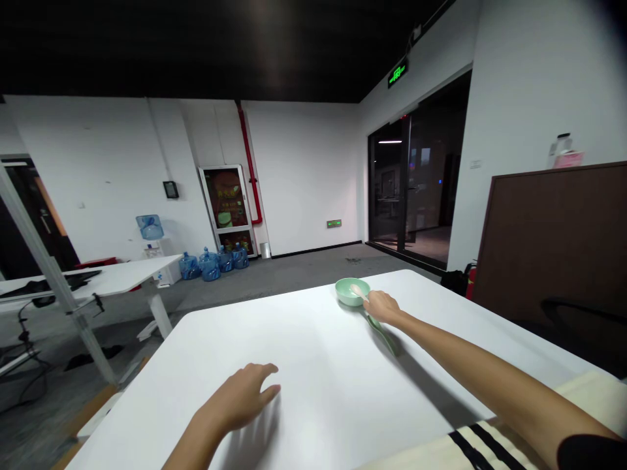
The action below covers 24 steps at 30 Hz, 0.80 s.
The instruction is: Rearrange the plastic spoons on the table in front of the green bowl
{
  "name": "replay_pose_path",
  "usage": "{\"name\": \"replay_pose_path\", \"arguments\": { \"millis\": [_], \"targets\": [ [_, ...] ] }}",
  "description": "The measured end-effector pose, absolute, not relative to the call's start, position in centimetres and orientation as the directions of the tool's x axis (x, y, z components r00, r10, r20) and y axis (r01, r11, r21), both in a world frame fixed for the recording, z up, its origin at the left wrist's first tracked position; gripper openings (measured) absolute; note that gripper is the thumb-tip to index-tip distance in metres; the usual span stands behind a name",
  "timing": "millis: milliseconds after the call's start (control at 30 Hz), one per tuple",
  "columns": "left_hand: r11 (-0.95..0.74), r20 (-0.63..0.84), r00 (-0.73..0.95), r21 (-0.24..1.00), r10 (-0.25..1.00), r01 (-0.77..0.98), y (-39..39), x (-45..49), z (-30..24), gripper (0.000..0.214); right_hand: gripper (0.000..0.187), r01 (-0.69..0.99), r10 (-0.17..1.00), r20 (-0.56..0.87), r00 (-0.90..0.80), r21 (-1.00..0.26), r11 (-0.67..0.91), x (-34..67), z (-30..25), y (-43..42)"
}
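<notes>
The left hand (240,395) sits open at seven o'clock, fingers spread low over the white table (313,352), holding nothing and well apart from the right hand (382,308). That hand closes at one o'clock around a pale green spoon (381,334), its tip over the pale green bowl (349,292) on the table. Farther off, blue water jugs (210,266) stand on the carpet at eleven o'clock, and a red fire extinguisher (471,282) at two.
</notes>
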<state>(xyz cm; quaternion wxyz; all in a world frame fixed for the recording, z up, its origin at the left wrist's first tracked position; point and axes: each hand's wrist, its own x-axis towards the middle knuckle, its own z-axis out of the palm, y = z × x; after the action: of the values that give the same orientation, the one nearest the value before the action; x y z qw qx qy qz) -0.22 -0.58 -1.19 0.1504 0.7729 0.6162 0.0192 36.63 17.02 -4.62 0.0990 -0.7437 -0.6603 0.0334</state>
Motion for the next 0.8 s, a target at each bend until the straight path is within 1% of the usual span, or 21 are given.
{"name": "replay_pose_path", "arguments": {
  "millis": [267, 633, 800],
  "targets": [
    [-0.189, -0.164, 0.238, 0.267, 0.957, 0.945, -0.4, -0.5, -1.6, 0.06, 0.03, 0.978, 0.989, 0.075, 0.124, -0.176, -0.109, 36.7, -4.9, 17.8],
    [-0.159, -0.17, 0.211, 0.273, 0.963, 0.949, -0.4, -0.2, -1.3, 0.057, 0.028, 0.995, 0.993, 0.1, 0.06, -0.085, -0.051, 36.1, -3.9, 19.9],
    [-0.144, -0.189, 0.2, 0.274, 0.961, 0.951, -0.2, -0.3, -1.4, 0.056, 0.027, 0.999, 0.997, 0.079, 0.026, -0.034, -0.024, 35.9, -4.1, 21.0]
  ]
}}
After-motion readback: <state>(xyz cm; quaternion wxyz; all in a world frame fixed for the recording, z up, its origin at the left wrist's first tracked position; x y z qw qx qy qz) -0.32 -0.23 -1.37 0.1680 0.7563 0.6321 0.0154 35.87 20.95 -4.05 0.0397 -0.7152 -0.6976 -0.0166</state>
